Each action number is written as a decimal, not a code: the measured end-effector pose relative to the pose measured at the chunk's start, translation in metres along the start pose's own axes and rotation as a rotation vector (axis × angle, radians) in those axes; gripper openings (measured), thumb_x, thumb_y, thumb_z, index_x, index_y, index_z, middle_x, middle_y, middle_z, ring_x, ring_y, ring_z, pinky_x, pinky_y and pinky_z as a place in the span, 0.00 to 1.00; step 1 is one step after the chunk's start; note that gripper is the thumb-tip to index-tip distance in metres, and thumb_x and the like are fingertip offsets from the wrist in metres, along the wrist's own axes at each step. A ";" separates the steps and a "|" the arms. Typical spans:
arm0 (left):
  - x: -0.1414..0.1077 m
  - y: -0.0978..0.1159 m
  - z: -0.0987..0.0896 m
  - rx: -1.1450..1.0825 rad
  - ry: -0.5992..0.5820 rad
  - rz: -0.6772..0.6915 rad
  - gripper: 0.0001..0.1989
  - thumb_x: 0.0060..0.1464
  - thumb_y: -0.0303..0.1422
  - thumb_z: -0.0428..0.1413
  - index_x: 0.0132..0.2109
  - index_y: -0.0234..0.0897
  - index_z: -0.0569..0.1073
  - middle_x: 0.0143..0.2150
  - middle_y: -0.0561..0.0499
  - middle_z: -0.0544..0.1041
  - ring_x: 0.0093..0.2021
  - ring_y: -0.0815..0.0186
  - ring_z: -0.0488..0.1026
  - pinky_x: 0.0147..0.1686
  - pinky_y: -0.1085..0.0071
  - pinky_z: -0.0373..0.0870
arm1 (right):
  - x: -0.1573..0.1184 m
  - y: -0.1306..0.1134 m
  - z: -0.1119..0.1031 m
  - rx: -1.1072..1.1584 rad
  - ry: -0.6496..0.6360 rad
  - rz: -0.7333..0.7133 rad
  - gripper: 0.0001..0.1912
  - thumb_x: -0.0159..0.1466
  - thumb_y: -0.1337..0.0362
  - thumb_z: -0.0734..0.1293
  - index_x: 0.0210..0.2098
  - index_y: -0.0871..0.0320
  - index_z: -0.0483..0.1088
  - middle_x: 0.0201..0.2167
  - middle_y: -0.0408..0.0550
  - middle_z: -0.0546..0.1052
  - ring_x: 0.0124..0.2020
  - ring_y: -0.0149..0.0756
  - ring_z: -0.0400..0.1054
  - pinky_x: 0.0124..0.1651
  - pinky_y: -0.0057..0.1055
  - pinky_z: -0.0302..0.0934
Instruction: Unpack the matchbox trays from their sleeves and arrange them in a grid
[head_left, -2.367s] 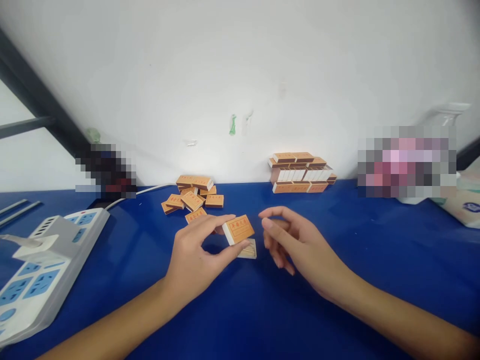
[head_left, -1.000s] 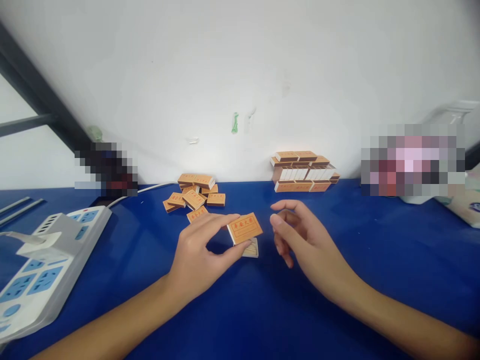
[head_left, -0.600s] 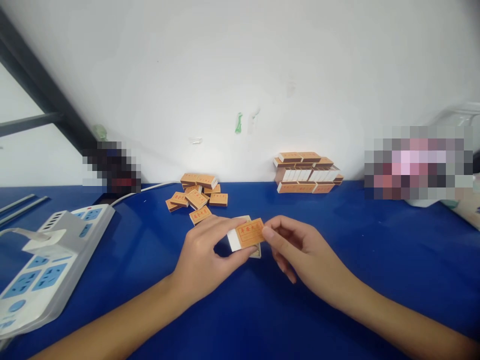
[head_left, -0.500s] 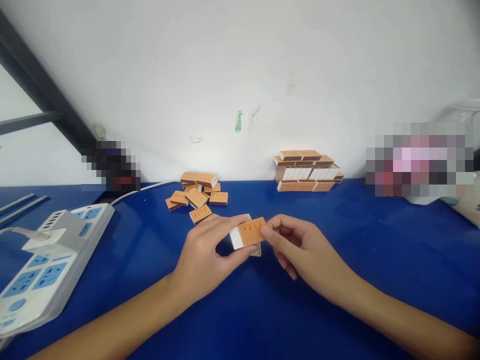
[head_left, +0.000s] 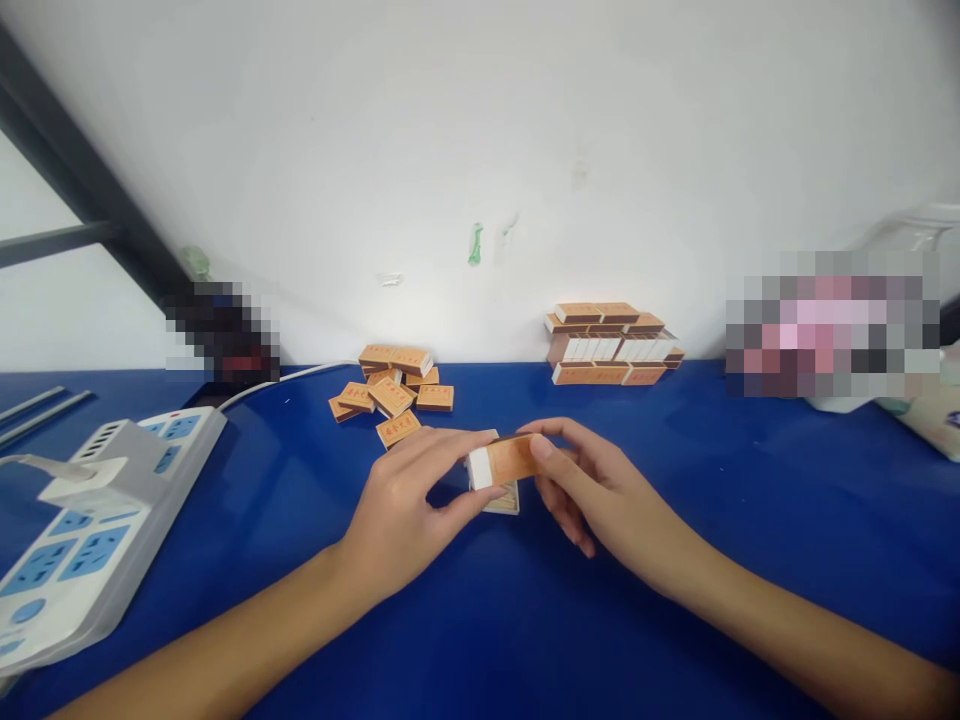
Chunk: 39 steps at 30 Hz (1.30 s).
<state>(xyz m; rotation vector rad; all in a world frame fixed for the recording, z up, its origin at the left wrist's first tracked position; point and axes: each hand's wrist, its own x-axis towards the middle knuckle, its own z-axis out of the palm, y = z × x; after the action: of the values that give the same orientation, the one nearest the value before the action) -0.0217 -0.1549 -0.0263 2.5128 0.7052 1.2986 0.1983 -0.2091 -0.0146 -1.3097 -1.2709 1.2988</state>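
Observation:
An orange matchbox (head_left: 511, 461) with a white end part sticking out on its left is held tilted between my two hands. My left hand (head_left: 405, 495) closes its fingers and thumb around the left end. With thumb and fingers, my right hand (head_left: 604, 485) pinches the right end. Just below the matchbox is an open white matchbox tray (head_left: 508, 501) with matchsticks in it, partly covered by the box and my left hand. A loose matchbox (head_left: 397, 430) lies right behind my left hand, at the front of a pile of matchboxes (head_left: 391, 398).
A neat stack of matchboxes (head_left: 611, 345) stands against the wall at the back right. A white power strip (head_left: 112, 540) with a plugged-in adapter lies at left, its cable running toward the wall. Blurred items (head_left: 832, 330) sit at far right on the blue table (head_left: 480, 640).
The matchbox has turned in my hands: its printed face no longer shows, and a plainer orange face does. My right thumb has shifted slightly up. The pile and the stack stay put.

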 end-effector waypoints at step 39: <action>0.006 0.004 -0.003 -0.220 -0.038 -0.243 0.07 0.65 0.33 0.63 0.48 0.40 0.83 0.45 0.49 0.87 0.44 0.61 0.85 0.46 0.65 0.84 | -0.007 -0.006 0.000 0.083 -0.140 -0.021 0.20 0.63 0.50 0.77 0.39 0.55 0.67 0.27 0.41 0.74 0.25 0.31 0.70 0.20 0.23 0.64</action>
<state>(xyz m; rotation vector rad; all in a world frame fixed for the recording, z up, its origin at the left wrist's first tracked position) -0.0202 -0.1551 -0.0192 2.1952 0.7845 1.1715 0.1986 -0.2150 -0.0079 -1.1614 -1.3088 1.4339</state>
